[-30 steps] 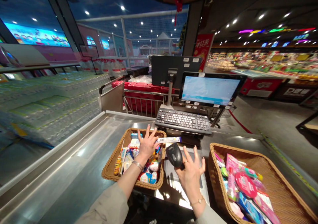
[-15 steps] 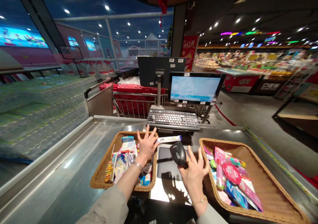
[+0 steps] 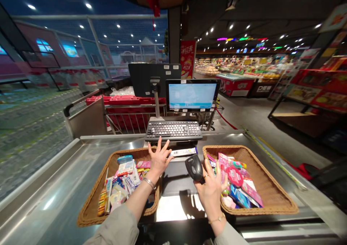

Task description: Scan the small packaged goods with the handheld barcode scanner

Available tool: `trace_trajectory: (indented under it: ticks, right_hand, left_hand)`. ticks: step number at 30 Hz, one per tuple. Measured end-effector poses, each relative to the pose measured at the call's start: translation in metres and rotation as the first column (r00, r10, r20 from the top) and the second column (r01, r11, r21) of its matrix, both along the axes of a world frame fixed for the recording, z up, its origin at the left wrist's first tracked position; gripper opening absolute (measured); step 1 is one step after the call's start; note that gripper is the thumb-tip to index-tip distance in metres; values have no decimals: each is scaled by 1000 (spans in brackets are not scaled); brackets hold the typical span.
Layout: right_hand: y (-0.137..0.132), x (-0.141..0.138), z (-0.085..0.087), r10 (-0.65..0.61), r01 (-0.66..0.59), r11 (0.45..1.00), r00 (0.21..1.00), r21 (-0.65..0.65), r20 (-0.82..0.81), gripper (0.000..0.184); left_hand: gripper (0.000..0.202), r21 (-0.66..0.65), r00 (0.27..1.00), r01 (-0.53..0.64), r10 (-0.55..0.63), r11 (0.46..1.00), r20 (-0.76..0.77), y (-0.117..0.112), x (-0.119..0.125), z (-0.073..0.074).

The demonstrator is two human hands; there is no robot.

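My left hand [image 3: 158, 160] is above the right rim of the left wicker basket [image 3: 90, 190], fingers mostly spread. A slim white box [image 3: 183, 152] with printing and a dark purple end sticks out from between its thumb and forefinger, pointing right. My right hand [image 3: 210, 185] has a black handheld barcode scanner [image 3: 194, 167] in its grip, thumb side against it and the other fingers fanned out. The scanner's handle is mostly hidden. Small packaged goods [image 3: 126, 180] fill the left basket. Beside my right hand, the right wicker basket [image 3: 271, 183] contains pink, blue and red packages [image 3: 240, 183].
Behind the baskets, a black keyboard [image 3: 173, 129] stands below a lit monitor [image 3: 192, 96]; a second screen [image 3: 154, 79] faces away. A grey flat panel [image 3: 175, 181] lies between the baskets on the metal counter [image 3: 58, 176]. Stacked bottle packs [image 3: 29, 129] stand left.
My view has turned to the right, so the baskets, keyboard and monitor sit further left. The box and scanner have stayed with my hands.
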State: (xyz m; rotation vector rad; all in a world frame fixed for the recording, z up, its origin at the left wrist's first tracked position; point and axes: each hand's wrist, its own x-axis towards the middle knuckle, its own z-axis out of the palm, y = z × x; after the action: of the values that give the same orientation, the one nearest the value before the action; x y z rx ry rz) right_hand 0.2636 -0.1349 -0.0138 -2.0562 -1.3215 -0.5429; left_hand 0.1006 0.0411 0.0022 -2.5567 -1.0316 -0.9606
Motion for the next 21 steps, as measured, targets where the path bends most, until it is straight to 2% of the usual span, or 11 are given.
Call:
trace_trajectory:
  ticks: [5, 13, 21]
  right_hand:
    - [-6, 9, -4, -51, 51, 998, 999, 24, -15, 38]
    - [-22, 20, 5, -165, 166, 986, 986, 24, -29, 34]
    - [-41, 41, -6, -264, 265, 964, 964, 38, -38, 40]
  left_hand:
    - [17, 7, 998, 55, -55, 998, -5, -1, 17, 0]
    - [18, 16, 988, 152, -151, 988, -10, -6, 47, 7]
    - [17, 36, 969, 248, -248, 968, -10, -13, 86, 7]
